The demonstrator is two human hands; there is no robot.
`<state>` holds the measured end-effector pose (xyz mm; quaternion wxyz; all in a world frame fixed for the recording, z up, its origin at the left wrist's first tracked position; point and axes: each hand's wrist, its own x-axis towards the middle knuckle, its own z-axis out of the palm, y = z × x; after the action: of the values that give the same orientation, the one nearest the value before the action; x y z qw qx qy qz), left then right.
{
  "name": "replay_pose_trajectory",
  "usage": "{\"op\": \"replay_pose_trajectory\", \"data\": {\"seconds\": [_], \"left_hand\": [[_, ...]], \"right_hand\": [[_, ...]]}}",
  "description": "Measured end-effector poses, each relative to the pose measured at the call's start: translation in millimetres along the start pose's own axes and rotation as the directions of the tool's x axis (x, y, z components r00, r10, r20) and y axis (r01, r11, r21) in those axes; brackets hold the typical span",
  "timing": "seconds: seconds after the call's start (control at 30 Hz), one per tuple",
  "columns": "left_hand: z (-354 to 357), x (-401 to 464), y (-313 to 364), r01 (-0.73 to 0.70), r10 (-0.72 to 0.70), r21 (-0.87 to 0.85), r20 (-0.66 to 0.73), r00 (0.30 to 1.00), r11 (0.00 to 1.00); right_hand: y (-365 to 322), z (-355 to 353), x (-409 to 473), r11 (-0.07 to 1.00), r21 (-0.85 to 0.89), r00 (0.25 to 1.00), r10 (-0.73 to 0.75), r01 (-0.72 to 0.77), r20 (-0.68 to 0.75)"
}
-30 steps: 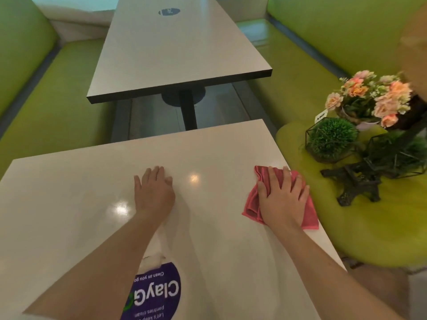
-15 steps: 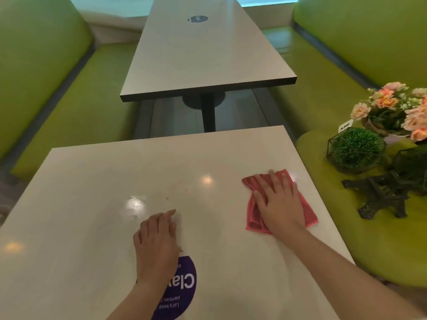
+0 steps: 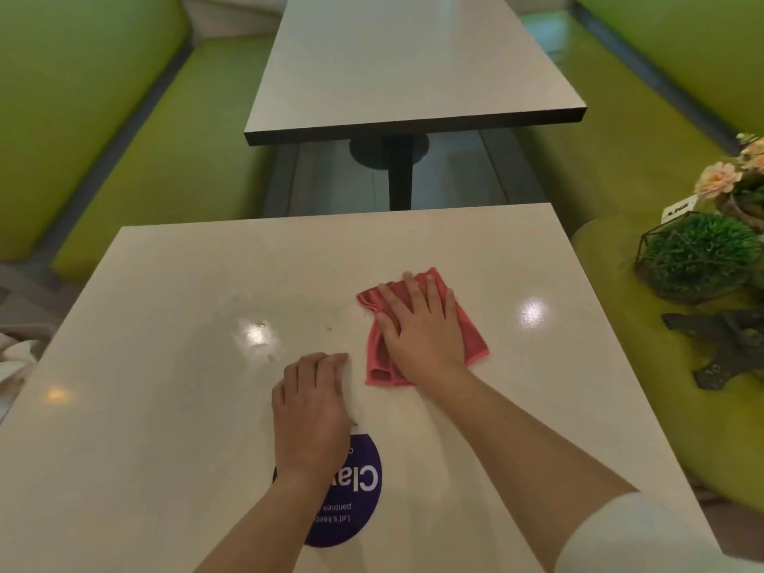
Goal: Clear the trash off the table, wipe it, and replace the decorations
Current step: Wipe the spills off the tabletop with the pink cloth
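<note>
The right hand (image 3: 421, 337) lies flat with fingers spread and straight on the red cloth (image 3: 471, 345), pressing it to the table (image 3: 165, 366) without curling round it; the cloth is bunched in folds at its left side and sits right of the table's middle. Just beside it, the left hand (image 3: 310, 411) rests palm down on the bare top, fingers relaxed and holding nothing, its wrist over a round purple sticker (image 3: 355, 494) near the near edge. Bare surface spreads to the left of the hands and ahead to the far edge, with faint smears near a light glare left of centre; a narrower strip lies between the cloth and the right edge. Off that edge, on the green bench seat (image 3: 645, 399), stand the decorations: a green ball plant (image 3: 698, 254) in a wire frame, a pot of pink flowers (image 3: 719, 179) behind it, and a dark tower figurine (image 3: 727, 349) lying near it. Beyond a gap stands a second table (image 3: 409, 64).
</note>
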<state>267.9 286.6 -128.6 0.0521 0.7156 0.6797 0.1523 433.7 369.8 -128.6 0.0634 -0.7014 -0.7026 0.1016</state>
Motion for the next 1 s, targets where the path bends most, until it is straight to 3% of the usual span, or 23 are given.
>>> {"op": "replay_pose_trajectory", "data": {"seconds": [0.07,0.17,0.27,0.4,0.47,0.63,0.77,1.0], "left_hand": [[-0.7,0.0,-0.3,0.009,-0.009,0.002,0.01,1.0,1.0],[-0.2,-0.1,0.0,0.0,0.0,0.009,-0.022,1.0,1.0],[3.2,0.6,-1.5,-0.002,0.002,-0.006,-0.038,0.999,1.0],[6.1,2.1,-3.2,-0.016,0.016,-0.021,-0.006,1.0,1.0],[7.1,2.5,-3.7,-0.022,0.022,-0.041,-0.003,1.0,0.999],[4.0,2.5,-3.2,-0.024,0.026,-0.058,0.025,0.999,0.998],[0.5,2.3,-2.6,-0.024,0.028,-0.049,0.063,0.998,0.998],[2.6,2.9,-4.4,-0.018,0.021,-0.063,0.06,0.998,0.998]], "right_hand": [[25.3,-2.7,2.7,1.0,-0.01,1.0,-0.012,0.012,-0.018],[86.2,-13.3,0.9,0.987,-0.024,0.982,0.158,-0.161,-0.107],[141.2,-26.3,-8.8,0.949,-0.059,0.948,0.302,-0.308,-0.099],[128.8,-25.6,-9.2,0.891,-0.038,0.888,0.446,-0.452,-0.11],[95.3,-19.9,-11.8,0.901,-0.034,0.898,0.427,-0.432,-0.105],[0.7,0.6,-33.1,0.99,-0.008,0.989,0.138,-0.138,-0.05],[4.3,2.8,-38.0,1.0,-0.002,1.0,0.025,-0.025,-0.009],[127.5,-19.2,-55.5,0.948,-0.051,0.945,0.307,-0.314,-0.111]]}}
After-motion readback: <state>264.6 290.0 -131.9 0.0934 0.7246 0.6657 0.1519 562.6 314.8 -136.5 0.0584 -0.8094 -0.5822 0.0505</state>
